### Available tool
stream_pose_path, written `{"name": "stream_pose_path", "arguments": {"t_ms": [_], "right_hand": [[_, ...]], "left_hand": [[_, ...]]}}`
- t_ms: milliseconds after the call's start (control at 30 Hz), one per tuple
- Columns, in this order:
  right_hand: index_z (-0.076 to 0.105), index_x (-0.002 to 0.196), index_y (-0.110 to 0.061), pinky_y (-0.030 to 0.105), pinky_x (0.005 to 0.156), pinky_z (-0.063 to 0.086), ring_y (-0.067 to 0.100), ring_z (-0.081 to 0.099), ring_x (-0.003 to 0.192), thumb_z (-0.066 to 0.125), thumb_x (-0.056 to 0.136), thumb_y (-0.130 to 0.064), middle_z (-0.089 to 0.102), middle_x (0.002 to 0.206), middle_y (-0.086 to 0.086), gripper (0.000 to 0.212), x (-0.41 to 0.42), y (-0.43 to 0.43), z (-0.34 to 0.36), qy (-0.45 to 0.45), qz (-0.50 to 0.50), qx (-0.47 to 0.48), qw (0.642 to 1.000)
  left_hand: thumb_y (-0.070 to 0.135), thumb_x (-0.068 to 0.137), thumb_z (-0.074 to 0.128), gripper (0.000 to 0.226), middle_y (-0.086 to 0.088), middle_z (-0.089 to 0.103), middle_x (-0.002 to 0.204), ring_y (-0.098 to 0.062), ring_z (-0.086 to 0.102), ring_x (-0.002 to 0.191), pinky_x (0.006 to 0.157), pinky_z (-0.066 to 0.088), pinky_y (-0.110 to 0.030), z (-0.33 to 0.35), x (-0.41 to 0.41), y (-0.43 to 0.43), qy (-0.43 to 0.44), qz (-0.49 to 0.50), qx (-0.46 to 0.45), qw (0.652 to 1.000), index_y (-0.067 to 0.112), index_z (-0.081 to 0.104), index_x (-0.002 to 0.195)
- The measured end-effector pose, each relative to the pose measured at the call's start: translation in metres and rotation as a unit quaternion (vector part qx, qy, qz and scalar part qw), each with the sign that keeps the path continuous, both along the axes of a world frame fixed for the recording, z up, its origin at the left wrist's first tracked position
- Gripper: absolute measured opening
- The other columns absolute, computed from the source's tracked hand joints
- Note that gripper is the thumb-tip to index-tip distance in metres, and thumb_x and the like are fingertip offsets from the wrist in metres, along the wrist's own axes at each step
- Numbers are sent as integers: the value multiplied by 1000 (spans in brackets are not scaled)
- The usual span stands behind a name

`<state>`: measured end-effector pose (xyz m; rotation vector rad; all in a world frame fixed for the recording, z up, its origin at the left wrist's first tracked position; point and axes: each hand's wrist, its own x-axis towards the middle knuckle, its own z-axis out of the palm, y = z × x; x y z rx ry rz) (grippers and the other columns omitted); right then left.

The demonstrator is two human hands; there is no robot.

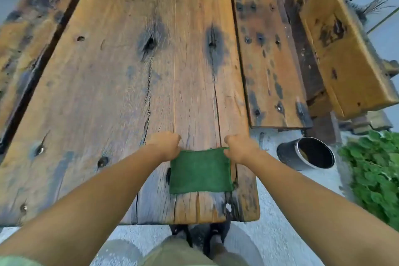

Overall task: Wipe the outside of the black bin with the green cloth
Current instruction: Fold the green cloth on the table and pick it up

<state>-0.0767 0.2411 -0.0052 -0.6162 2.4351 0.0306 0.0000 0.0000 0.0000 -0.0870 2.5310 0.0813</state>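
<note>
On the table (pixel 108 93), left hand (pixel 165 146) and right hand (pixel 240 148) pinch far corners of the green cloth (pixel 200 171).

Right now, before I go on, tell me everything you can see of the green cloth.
The green cloth is a dark green rectangle of soft, fuzzy-looking fabric, plain and smooth. It lies spread flat on the wooden table, close to its near edge. The left hand pinches its far left corner and the right hand its far right corner; whether that far edge is lifted off the wood cannot be told.
</note>
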Motion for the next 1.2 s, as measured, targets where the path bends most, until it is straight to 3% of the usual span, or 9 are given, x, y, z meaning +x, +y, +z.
{"name": "stream_pose_path", "arguments": {"t_ms": [100, 200, 267, 333, 533, 733, 867, 1067, 1200], "right_hand": [[59, 113, -8, 43, 90, 53, 38, 62, 110, 50, 94, -25, 65, 119, 20, 27, 4, -3, -11, -6, 29, 18, 999], [62, 108, -10, 42, 78, 54, 37, 64, 100, 49, 92, -17, 66, 110, 17, 22, 13, -10, -22, 12, 53, 19, 998], [63, 108, -10, 36, 64, 43, 36, 62, 99, 50, 91, -12, 63, 109, 15, 21, 15, -11, -30, 39, 68, 6, 997], [61, 113, -9, 34, 60, 33, 34, 57, 105, 52, 91, -9, 58, 113, 13, 24, 15, -14, -41, 49, 68, -10, 996], [51, 131, -13, 35, 72, 39, 34, 50, 117, 58, 94, -15, 50, 127, 12, 38, 11, -15, -66, -1, 68, -18, 998], [45, 122, -14, 40, 79, 51, 32, 59, 102, 68, 90, -25, 60, 116, 13, 42, 19, -20, -81, -24, 35, -32, 999], [55, 117, -12, 42, 91, 50, 30, 50, 114, 70, 87, -22, 48, 126, 10, 36, 14, -21, -86, -25, 62, -36, 997], [50, 104, -16, 41, 77, 52, 30, 60, 96, 72, 85, -19, 59, 106, 10, 30, -11, -20, -83, -129, 59, -54, 988], [59, 110, -15, 38, 83, 50, 30, 61, 102, 67, 89, -12, 66, 113, 11, 22, -22, -16, -81, -159, 30, -86, 983]], "left_hand": [[21, 97, 48, 21, -12, 67, 104, -30, 61, 88, 66, 47, -34, -13, 1, 7, -35, -25, 3, 999, 8, 63, 105], [14, 96, 49, 18, -12, 68, 105, -30, 64, 92, 67, 46, -33, -23, 4, 11, -51, -49, -12, 997, 9, 64, 104], [9, 95, 49, 21, -13, 67, 109, -30, 64, 97, 73, 51, -35, -32, 5, 12, -45, -41, 1, 998, 8, 65, 109], [6, 94, 50, 27, -13, 63, 114, -32, 61, 104, 84, 53, -40, -43, 6, 13, -38, -30, 31, 998, 8, 64, 117], [10, 94, 56, 43, -11, 52, 127, -31, 49, 120, 94, 51, -45, -74, 11, 13, -8, 12, 70, 997, 13, 50, 136], [19, 91, 64, 38, -10, 57, 120, -31, 53, 115, 92, 51, -45, -88, 14, 17, -26, 44, 104, 993, 13, 50, 127], [10, 91, 59, 35, -11, 52, 127, -30, 50, 118, 96, 50, -46, -93, 13, 15, -7, 47, 112, 993, 10, 57, 125], [1, 94, 47, 31, -15, 65, 122, -33, 60, 110, 93, 51, -45, -88, -4, 0, -59, 27, 157, 985, 7, 60, 122], [6, 98, 52, 30, -11, 67, 125, -31, 61, 113, 95, 50, -41, -81, -14, -8, -50, 32, 167, 984, 9, 64, 125]]}}
